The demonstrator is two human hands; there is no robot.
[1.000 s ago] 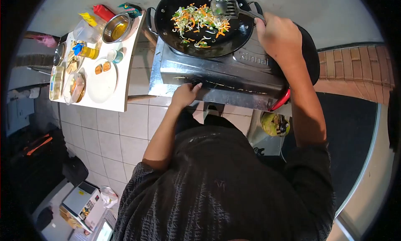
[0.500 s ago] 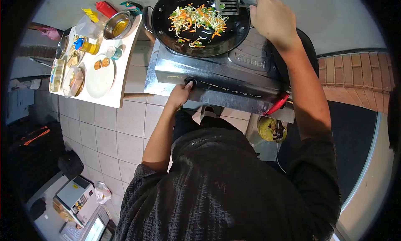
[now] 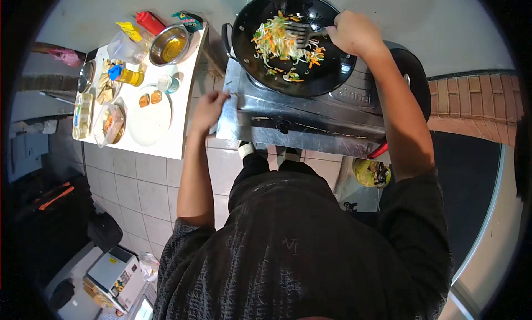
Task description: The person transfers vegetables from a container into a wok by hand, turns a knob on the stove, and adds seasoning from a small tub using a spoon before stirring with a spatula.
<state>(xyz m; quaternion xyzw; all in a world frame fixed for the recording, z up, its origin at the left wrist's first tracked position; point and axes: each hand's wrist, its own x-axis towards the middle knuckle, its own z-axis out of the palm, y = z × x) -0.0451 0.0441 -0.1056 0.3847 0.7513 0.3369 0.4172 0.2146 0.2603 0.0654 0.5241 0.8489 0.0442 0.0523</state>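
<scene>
In my right hand (image 3: pixel 354 34) is the handle of a slotted spatula (image 3: pixel 300 35), its metal blade down among the shredded vegetables (image 3: pixel 277 40), white, orange and green. They lie in a black wok (image 3: pixel 327 76) that sits on a silver gas stove (image 3: pixel 260 101). My left hand (image 3: pixel 208 112) hovers at the stove's left side, between it and the white table, fingers curled in and nothing visible in them. The black stove knob (image 3: pixel 282 126) is on the front panel, apart from that hand.
On the white table (image 3: pixel 176 131) at left stand a metal bowl of yellow liquid (image 3: pixel 168 45), a plate with two brown pieces (image 3: pixel 149 126), a blue-capped yellow bottle (image 3: pixel 130 76), a small jar (image 3: pixel 168 84) and a plastic tub (image 3: pixel 110 126). A yellow container (image 3: pixel 370 173) sits low at right.
My left hand has let go of the stove knob and moved up and left. The spatula has moved down into the vegetables, heaping them. The whole view has shifted slightly.
</scene>
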